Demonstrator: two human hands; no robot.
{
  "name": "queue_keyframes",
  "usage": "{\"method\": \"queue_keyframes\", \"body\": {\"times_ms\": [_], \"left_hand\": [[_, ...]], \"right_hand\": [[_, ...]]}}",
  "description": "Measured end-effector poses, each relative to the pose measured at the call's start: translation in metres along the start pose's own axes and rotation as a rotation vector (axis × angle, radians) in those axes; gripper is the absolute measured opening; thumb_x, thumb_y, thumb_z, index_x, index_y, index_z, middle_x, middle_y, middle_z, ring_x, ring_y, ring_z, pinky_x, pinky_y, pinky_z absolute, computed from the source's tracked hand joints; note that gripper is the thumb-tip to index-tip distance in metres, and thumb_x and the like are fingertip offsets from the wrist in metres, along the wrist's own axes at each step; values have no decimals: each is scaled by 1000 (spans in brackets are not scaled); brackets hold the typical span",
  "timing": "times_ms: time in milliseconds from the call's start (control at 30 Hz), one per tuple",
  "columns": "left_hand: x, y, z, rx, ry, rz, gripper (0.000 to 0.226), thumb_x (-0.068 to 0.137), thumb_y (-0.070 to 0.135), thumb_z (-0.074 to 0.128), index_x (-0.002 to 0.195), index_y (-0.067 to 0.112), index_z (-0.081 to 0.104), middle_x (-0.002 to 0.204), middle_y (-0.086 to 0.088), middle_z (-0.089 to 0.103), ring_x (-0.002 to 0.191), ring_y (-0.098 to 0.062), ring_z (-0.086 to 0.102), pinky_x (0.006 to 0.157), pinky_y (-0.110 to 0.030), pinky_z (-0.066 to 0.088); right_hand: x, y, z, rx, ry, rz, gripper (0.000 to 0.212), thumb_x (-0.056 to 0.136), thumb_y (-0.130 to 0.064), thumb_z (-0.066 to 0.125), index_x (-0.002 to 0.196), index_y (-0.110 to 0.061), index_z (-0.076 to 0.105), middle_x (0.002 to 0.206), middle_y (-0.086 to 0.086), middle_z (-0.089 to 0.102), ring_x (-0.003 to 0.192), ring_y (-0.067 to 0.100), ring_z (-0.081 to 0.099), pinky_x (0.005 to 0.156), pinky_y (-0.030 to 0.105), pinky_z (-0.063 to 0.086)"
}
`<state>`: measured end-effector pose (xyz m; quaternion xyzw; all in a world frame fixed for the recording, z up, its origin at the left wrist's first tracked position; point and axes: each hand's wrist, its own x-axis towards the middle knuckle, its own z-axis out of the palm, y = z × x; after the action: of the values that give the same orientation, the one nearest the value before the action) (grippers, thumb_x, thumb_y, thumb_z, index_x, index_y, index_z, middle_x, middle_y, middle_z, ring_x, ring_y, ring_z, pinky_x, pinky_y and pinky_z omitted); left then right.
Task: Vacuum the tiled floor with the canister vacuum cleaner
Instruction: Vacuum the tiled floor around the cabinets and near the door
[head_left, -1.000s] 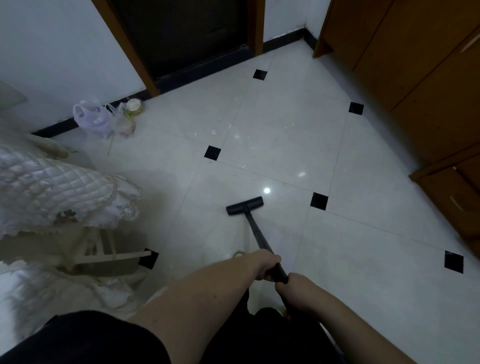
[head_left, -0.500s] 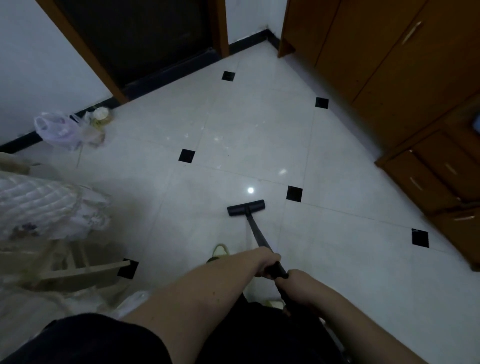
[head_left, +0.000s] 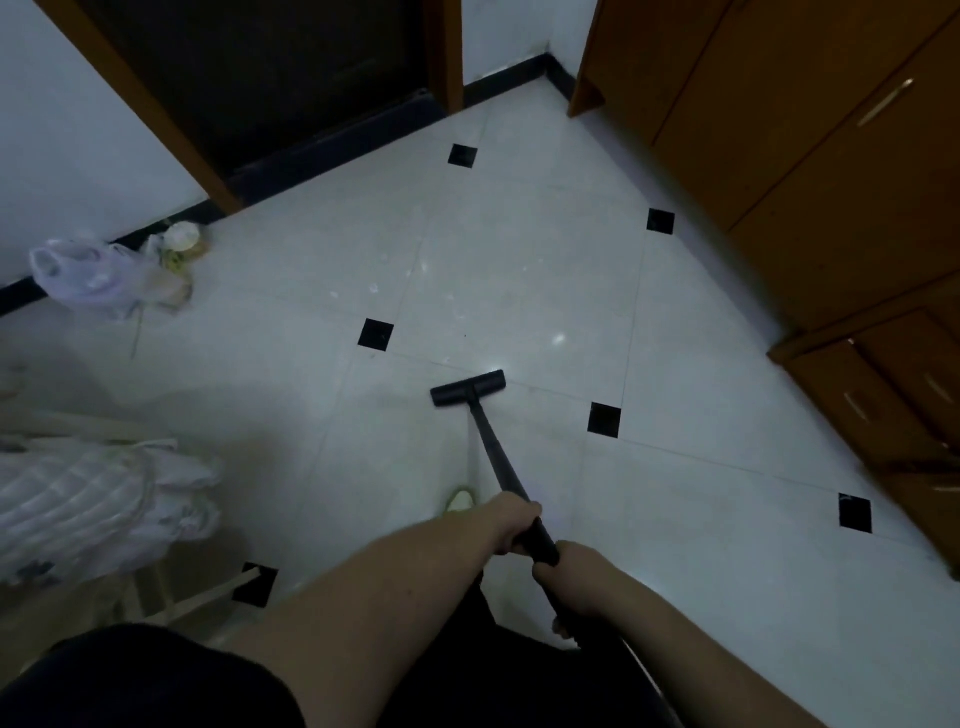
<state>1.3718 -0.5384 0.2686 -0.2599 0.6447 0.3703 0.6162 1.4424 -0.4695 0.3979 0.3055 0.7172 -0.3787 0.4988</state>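
Both the left hand and right hand grip the black wand; its floor head rests mid-floor. Pale specks on the tiled floor ahead suggest much remains unvacuumed.

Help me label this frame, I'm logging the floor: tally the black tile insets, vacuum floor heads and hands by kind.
Black tile insets: 6
Vacuum floor head: 1
Hands: 2, left hand and right hand, both gripping the wand
Total: 9
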Motion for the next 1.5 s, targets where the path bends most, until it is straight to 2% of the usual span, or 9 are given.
{"method": "queue_keyframes", "body": {"times_ms": [133,300,533,733,967,1033,1200,1333,1500], "left_hand": [[14,37,-35,4,3,-24,27,99,20,47,114,-3,44,99,-18,58,97,-34,64,55,-36,53],[22,74,-62,-17,30,-10,34,101,18,45,126,-4,42,115,-22,59,110,-34,61,63,-35,53],[12,98,-82,17,63,23,37,100,15,43,130,-7,40,128,-22,55,114,-33,58,77,-34,52],[-7,69,-41,138,14,22,20,100,15,43,110,-2,42,101,-17,57,97,-30,62,78,-33,54],[-34,9,44,292,-27,40,40,100,19,47,130,-7,42,102,-15,55,101,-30,62,56,-28,52],[-37,-10,69,331,-41,33,40,100,19,47,130,-7,42,107,-17,58,102,-30,63,54,-28,52],[-53,-58,119,411,-75,-2,26,100,21,47,111,-2,44,88,-13,57,101,-30,64,63,-30,56],[-61,-86,138,489,-83,-64,33,99,25,48,116,-2,42,92,-14,58,91,-29,65,88,-36,56],[-72,-93,138,499,-42,-22,24,100,22,47,110,0,42,75,-9,52,63,-18,56,49,-24,53]], "right_hand": [[21,-39,-18,136,-38,29,21,93,-18,40,111,-8,46,76,11,54,52,25,62,48,28,50],[49,-75,-36,162,-24,46,29,94,-19,42,120,-6,45,84,15,57,60,30,65,54,34,54],[58,-96,-43,275,-28,26,12,93,-15,43,87,-6,48,71,14,53,56,30,60,52,32,51],[34,-46,-30,362,-22,18,13,93,-17,44,90,-6,48,75,15,54,65,34,64,67,41,56],[-15,46,1,358,24,12,13,89,-19,44,82,-10,49,71,9,57,76,36,70,70,41,56],[-29,73,10,402,19,26,12,89,-17,43,84,-8,49,63,9,57,64,32,69,57,33,55],[-58,137,38,436,19,46,14,84,-19,47,80,-7,53,69,11,60,63,32,66,59,32,50],[-75,165,56,394,16,51,14,83,-23,48,79,-12,54,75,9,61,73,32,67,64,33,47],[-80,167,63,379,4,21,15,85,-22,46,78,-11,53,73,13,64,80,37,70,71,39,53]]}}
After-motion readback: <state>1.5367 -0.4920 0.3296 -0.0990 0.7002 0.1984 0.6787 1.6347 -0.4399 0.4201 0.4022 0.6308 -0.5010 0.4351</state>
